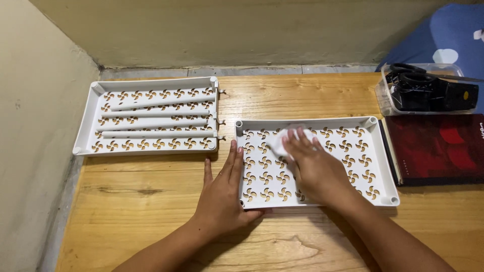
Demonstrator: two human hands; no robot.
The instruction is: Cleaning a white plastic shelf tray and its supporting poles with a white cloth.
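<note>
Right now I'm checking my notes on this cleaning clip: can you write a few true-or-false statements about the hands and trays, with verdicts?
1. The right hand presses a white cloth onto the near tray. True.
2. The left hand rests on the far tray. False: it steadies the near tray's left edge.
3. White rods lie in the far tray. True.
4. A dark red book lies left of the near tray. False: it lies to its right.
</note>
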